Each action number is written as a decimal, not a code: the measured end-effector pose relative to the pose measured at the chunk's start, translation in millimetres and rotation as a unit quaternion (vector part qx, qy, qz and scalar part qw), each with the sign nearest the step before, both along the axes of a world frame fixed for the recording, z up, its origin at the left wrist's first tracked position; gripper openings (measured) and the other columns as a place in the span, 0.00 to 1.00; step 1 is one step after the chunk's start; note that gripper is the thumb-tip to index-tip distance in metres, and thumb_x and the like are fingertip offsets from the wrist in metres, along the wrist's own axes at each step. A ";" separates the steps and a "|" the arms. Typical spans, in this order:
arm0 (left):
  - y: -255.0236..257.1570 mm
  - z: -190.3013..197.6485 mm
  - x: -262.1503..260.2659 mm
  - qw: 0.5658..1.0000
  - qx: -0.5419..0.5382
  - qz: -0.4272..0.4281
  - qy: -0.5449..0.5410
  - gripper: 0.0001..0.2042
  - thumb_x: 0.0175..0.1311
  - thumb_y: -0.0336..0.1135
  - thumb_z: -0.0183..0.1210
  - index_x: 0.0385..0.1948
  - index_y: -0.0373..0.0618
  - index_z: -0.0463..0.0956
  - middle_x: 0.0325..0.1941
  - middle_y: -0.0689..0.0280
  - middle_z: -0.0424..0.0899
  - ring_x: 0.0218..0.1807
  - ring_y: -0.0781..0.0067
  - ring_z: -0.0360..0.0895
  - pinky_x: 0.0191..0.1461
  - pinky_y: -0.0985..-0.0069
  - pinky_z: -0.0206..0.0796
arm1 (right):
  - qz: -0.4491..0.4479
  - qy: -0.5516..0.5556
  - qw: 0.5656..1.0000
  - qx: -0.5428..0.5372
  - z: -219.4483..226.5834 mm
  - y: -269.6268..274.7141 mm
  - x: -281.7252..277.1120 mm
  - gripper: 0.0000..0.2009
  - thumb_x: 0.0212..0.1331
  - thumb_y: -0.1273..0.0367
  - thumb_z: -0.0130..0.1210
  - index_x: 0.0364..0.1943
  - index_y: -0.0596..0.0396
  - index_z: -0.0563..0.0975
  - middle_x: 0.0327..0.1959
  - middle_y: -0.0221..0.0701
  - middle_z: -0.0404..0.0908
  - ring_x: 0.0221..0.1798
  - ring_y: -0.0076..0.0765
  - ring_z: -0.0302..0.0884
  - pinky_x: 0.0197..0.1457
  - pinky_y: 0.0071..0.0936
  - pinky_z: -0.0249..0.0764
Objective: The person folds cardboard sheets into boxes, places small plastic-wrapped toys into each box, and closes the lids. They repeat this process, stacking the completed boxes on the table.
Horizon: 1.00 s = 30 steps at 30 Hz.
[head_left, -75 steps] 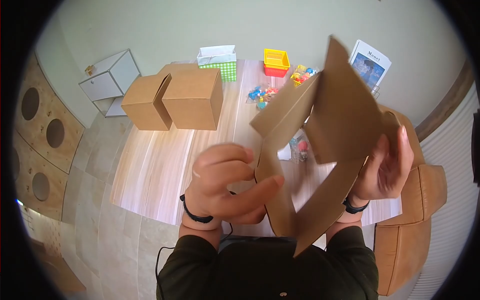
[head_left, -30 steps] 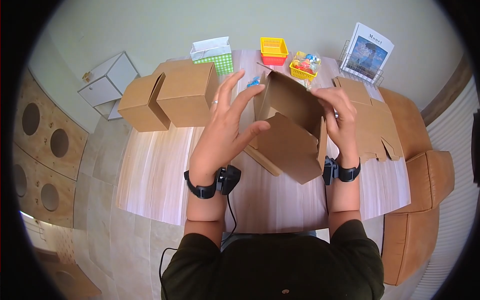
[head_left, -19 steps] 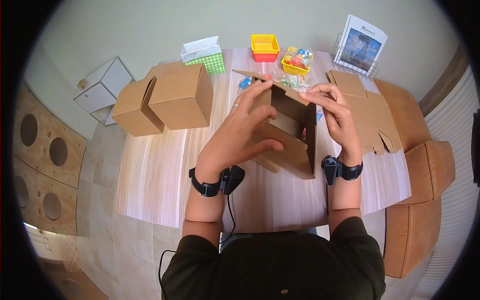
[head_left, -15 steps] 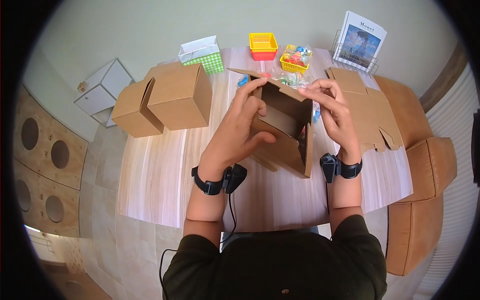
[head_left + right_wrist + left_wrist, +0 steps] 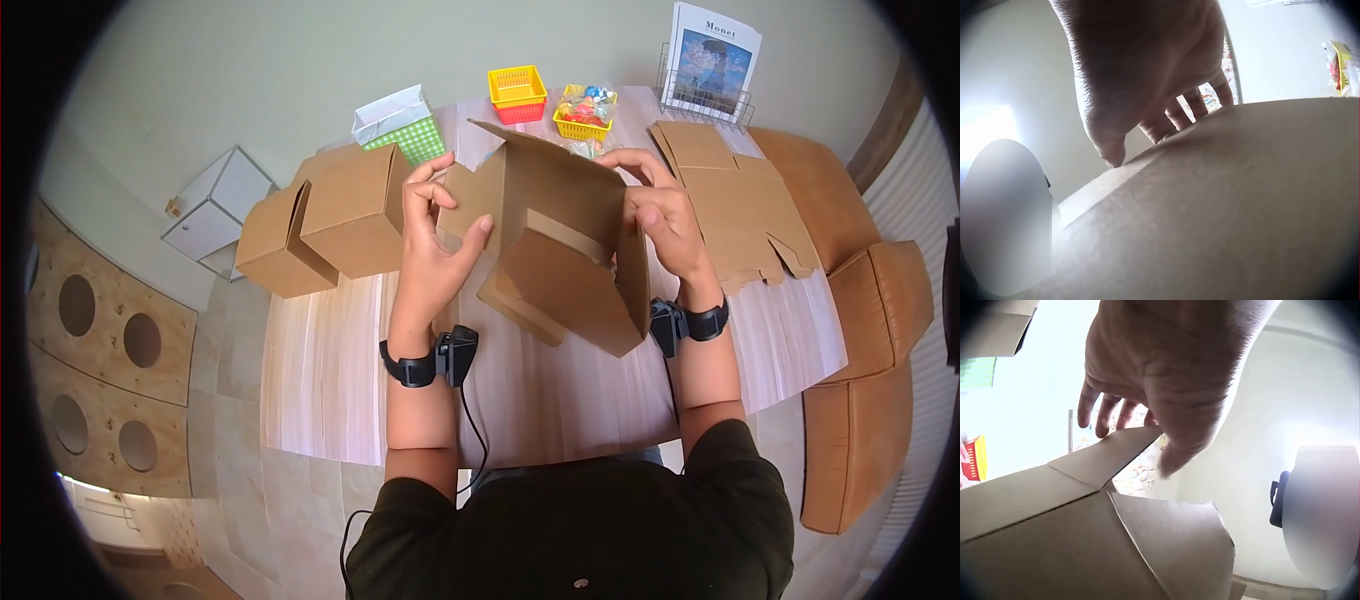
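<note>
In the head view a half-folded cardboard box (image 5: 565, 270) stands tilted over the table, its open side facing up with flaps sticking out. My left hand (image 5: 435, 235) is at its left flap, thumb on the near side and fingertips at the flap's outer edge. On the opposite side my right hand (image 5: 668, 215) grips the box's right wall near the top. The left wrist view has the left hand (image 5: 1160, 375) with its fingers behind a folded cardboard edge (image 5: 1110, 453). In the right wrist view the right hand's thumb and fingers (image 5: 1179, 115) meet the rim of a broad cardboard panel (image 5: 1222, 200).
Two closed cardboard boxes (image 5: 350, 210) stand at the left, before a green checked bag (image 5: 412, 135). Along the back are stacked baskets (image 5: 517, 95), a yellow basket of bagged toys (image 5: 583, 120) and a wire rack (image 5: 735, 105). Flattened cardboard (image 5: 745, 200) lies right; a sofa (image 5: 860, 400) adjoins the table.
The box has been turned from a loose, tilted frame and lowered toward the table. The left hand has shifted from the upper edge to the left flap; the right hand has moved down the right wall.
</note>
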<state>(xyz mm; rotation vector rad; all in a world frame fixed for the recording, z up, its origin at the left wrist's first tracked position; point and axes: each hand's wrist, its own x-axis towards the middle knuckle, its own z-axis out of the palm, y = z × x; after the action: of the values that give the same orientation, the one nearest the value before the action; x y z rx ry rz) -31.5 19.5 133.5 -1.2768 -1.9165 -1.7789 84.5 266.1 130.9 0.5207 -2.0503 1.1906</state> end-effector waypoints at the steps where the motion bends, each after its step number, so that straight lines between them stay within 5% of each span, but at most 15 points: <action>1: 4.4 -5.5 -0.9 1.000 0.008 0.006 -0.019 0.12 0.61 0.30 0.56 0.42 0.43 0.63 0.67 0.52 0.60 0.72 0.52 0.56 0.74 0.58 0.46 | 0.001 -0.001 1.000 -0.020 -1.3 0.2 -0.9 0.30 0.66 0.49 0.48 0.16 0.63 0.72 0.52 0.42 0.75 0.54 0.41 0.71 0.54 0.33 0.69; 4: 14.7 -15.4 3.7 0.998 -0.046 0.038 0.028 0.16 0.61 0.28 0.53 0.50 0.39 0.65 0.67 0.56 0.64 0.67 0.57 0.61 0.69 0.64 0.52 | -0.018 0.037 0.998 -0.049 -10.5 2.0 -9.2 0.29 0.67 0.50 0.47 0.17 0.63 0.73 0.43 0.40 0.78 0.46 0.36 0.73 0.48 0.30 0.69; 10: -2.3 -25.6 -1.1 0.976 -0.139 -0.062 -0.153 0.24 0.62 0.31 0.48 0.60 0.33 0.63 0.59 0.63 0.69 0.57 0.69 0.64 0.62 0.73 0.57 | -0.035 0.101 0.989 -0.099 -30.8 7.7 -20.1 0.28 0.70 0.53 0.45 0.19 0.63 0.75 0.34 0.34 0.79 0.30 0.24 0.68 0.33 0.22 0.63; 15: -8.5 -2.0 10.6 0.983 -0.136 -0.087 -0.082 0.29 0.59 0.28 0.45 0.65 0.35 0.56 0.65 0.60 0.65 0.64 0.65 0.60 0.68 0.73 0.52 | -0.084 0.119 0.975 -0.169 -29.2 0.4 -17.7 0.24 0.71 0.57 0.43 0.24 0.61 0.78 0.33 0.31 0.80 0.22 0.17 0.63 0.27 0.17 0.60; 17: -12.7 7.2 9.6 0.978 -0.167 -0.110 -0.054 0.36 0.53 0.25 0.43 0.70 0.38 0.48 0.73 0.55 0.56 0.73 0.55 0.55 0.73 0.71 0.46 | -0.112 0.122 0.969 -0.184 -27.9 -1.5 -16.8 0.22 0.71 0.59 0.43 0.26 0.61 0.80 0.33 0.31 0.81 0.22 0.17 0.64 0.27 0.16 0.61; 23: -21.5 9.9 5.0 0.968 -0.237 -0.055 0.066 0.37 0.54 0.31 0.57 0.69 0.44 0.53 0.70 0.52 0.61 0.71 0.47 0.60 0.71 0.63 0.54 | -0.121 0.045 0.972 -0.195 -15.8 -5.3 -7.3 0.19 0.71 0.63 0.45 0.28 0.61 0.82 0.32 0.31 0.84 0.24 0.18 0.67 0.29 0.18 0.63; 26: -22.8 13.4 11.4 0.968 -0.249 -0.039 0.013 0.37 0.54 0.34 0.61 0.69 0.46 0.54 0.67 0.52 0.63 0.69 0.46 0.62 0.69 0.63 0.57 | -0.052 -0.006 0.988 -0.143 -20.9 12.1 -9.3 0.15 0.70 0.64 0.47 0.35 0.61 0.80 0.33 0.33 0.84 0.28 0.20 0.73 0.36 0.20 0.70; 30: -21.3 8.5 10.8 0.968 -0.249 -0.014 0.005 0.37 0.56 0.33 0.60 0.69 0.45 0.53 0.69 0.52 0.60 0.69 0.47 0.62 0.68 0.64 0.58 | 0.102 0.008 0.966 -0.239 -24.9 26.8 -16.1 0.21 0.65 0.54 0.53 0.46 0.61 0.74 0.41 0.40 0.82 0.46 0.33 0.79 0.55 0.29 0.72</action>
<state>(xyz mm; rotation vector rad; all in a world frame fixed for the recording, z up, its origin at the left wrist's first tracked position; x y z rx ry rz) -20.7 -1.8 142.1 -1.4572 -2.4481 -1.3348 68.4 292.9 106.0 0.5071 -1.6396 1.7321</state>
